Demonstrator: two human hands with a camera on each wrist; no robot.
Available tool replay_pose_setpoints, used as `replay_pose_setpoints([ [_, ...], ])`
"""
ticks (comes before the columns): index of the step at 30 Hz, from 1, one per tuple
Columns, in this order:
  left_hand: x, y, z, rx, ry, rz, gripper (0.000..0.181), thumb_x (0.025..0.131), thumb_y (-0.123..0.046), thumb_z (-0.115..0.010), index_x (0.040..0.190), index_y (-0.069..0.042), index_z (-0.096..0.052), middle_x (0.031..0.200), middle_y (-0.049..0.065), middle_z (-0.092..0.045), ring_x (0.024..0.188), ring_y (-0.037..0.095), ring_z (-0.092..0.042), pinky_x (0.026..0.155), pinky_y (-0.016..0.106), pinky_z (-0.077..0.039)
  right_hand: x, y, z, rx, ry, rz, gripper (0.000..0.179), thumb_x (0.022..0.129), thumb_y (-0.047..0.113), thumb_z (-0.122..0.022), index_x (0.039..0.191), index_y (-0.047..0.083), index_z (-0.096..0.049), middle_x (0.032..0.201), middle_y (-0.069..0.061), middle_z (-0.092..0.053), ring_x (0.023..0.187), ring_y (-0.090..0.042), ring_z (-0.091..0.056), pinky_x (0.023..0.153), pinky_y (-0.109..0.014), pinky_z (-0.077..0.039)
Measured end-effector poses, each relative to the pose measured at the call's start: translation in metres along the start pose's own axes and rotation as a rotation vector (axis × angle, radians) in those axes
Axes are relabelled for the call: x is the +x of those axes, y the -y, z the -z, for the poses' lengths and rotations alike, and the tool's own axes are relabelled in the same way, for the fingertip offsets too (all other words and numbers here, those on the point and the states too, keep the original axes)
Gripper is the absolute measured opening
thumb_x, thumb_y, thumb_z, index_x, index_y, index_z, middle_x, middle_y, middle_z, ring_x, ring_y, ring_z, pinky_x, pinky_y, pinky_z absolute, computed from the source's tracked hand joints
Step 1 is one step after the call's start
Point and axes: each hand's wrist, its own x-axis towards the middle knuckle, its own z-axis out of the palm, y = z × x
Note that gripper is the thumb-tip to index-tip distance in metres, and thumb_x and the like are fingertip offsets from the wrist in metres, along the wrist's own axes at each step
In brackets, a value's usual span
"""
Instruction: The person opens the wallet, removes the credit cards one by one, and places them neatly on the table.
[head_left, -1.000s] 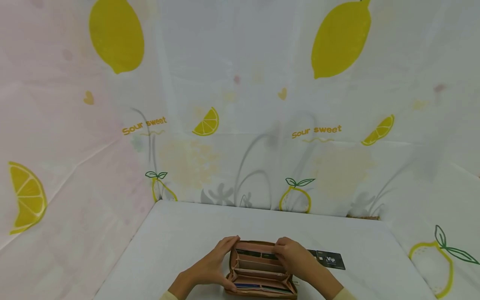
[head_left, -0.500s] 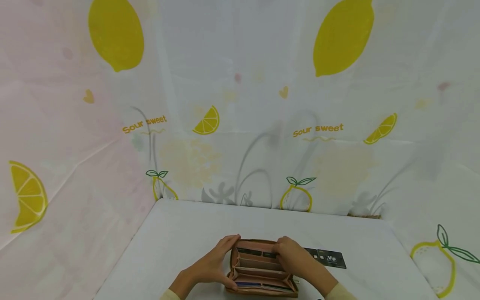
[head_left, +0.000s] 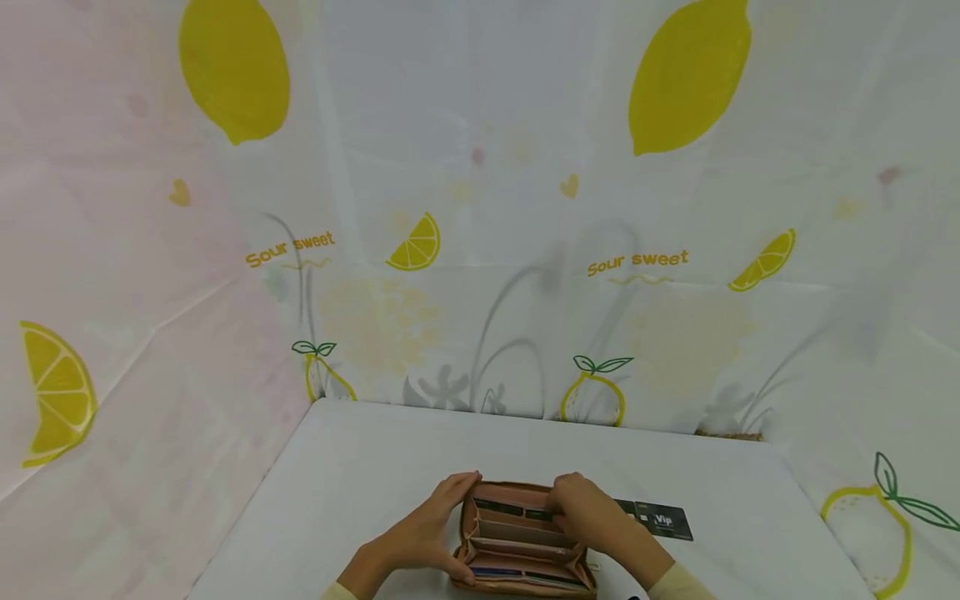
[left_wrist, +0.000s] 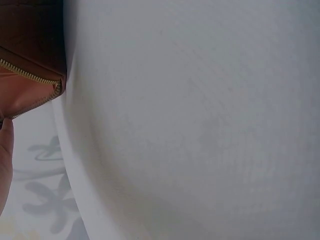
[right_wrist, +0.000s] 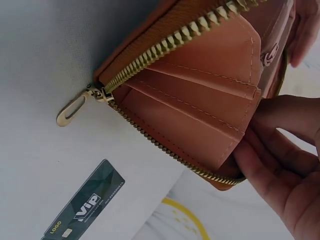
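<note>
A brown zip-around wallet (head_left: 517,528) lies spread wide on the white table, its pink inner compartments facing up. My left hand (head_left: 420,532) grips its left end, thumb on the near edge and fingers at the far edge. At the far right card slots, my right hand (head_left: 592,517) has curled fingers reaching in. Up close in the right wrist view, its thumb and fingers (right_wrist: 262,180) pinch at the slot panel; whether a card is between them is hidden. Dark cards (head_left: 500,506) sit in the far slots, and blue and dark cards (head_left: 497,572) in the near ones.
Black VIP cards (head_left: 663,521) lie on the table (head_left: 390,442) to the right of the wallet. A gold zipper pull (right_wrist: 72,109) sticks out at the wallet's right end. Lemon-patterned cloth (head_left: 480,208) walls the table's back and sides.
The right hand has shifted very slightly to the right at the far card slots. The left hand keeps its grip and the wallet stays in place.
</note>
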Motion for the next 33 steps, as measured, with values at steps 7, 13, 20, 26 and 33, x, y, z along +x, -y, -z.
replay_pose_setpoints([
  [7,0.0,0.002,-0.002,-0.011,0.006,-0.006,0.124,0.064,-0.051,-0.088,0.158,-0.021,-0.012,0.154,0.004,-0.023,0.139,0.028,-0.029,0.107,0.049,-0.038,0.0,0.004,-0.001,-0.049,0.039,-0.028,0.02,0.077,-0.006,-0.076,0.069,0.011,-0.069,0.064,0.008,-0.054,0.06,-0.002,-0.044,0.051,-0.02,-0.041],
  [13,0.0,0.001,-0.001,-0.021,0.015,-0.008,0.124,0.064,-0.051,-0.087,0.158,-0.02,-0.011,0.154,0.004,-0.022,0.139,0.028,-0.029,0.107,0.048,-0.039,0.004,0.007,-0.002,-0.109,0.038,-0.004,0.017,0.078,-0.009,-0.07,0.079,0.007,-0.073,0.069,0.002,-0.062,0.065,-0.008,-0.055,0.057,-0.022,-0.049],
  [20,0.001,-0.001,0.001,-0.024,0.025,0.004,0.125,0.064,-0.051,-0.088,0.158,-0.02,-0.011,0.154,0.003,-0.021,0.139,0.027,-0.028,0.107,0.048,-0.038,0.012,0.003,-0.006,-0.149,0.091,-0.015,0.02,0.075,-0.009,-0.071,0.076,0.011,-0.072,0.066,0.006,-0.059,0.065,-0.008,-0.052,0.058,-0.025,-0.048],
  [26,0.002,-0.002,0.002,-0.026,0.036,0.013,0.125,0.064,-0.051,-0.087,0.158,-0.02,-0.01,0.154,0.004,-0.021,0.139,0.029,-0.028,0.106,0.05,-0.039,0.013,-0.001,-0.005,-0.097,0.086,0.02,0.022,0.075,-0.009,-0.065,0.073,0.01,-0.075,0.068,0.004,-0.063,0.067,-0.009,-0.056,0.06,-0.024,-0.05],
  [33,0.002,-0.002,0.002,-0.017,0.036,0.018,0.126,0.064,-0.053,-0.086,0.158,-0.02,-0.01,0.154,0.004,-0.021,0.139,0.028,-0.028,0.106,0.049,-0.039,0.011,-0.002,-0.003,-0.047,0.102,-0.018,0.029,0.077,-0.013,-0.065,0.069,0.013,-0.074,0.059,0.01,-0.057,0.054,-0.001,-0.046,0.048,-0.019,-0.042],
])
